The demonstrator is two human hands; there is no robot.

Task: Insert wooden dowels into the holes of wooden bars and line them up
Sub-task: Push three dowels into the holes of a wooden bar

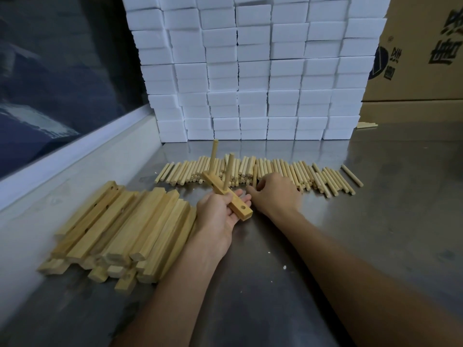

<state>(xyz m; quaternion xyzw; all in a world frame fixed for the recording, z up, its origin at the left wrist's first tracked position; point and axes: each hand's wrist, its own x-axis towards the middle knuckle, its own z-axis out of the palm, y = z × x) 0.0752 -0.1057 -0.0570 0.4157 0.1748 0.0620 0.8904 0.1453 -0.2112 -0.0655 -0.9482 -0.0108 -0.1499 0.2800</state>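
Above the grey steel bench (pixel 325 246), the left hand (pixel 220 214) held a pale square wooden bar (pixel 226 196), fingers curled under it. Two round dowels (pixel 229 171) stood upright in its holes; one hole was open. The right hand (pixel 274 194) pinched one dowel (pixel 255 175) from the loose dowel row (pixel 313 175). Many bars lay piled (pixel 120 229) at left.

A steel table (pixel 375 221) carries stacked wooden bars (pixel 120 229), loose dowels (pixel 288 171) and white blocks (pixel 250 71)
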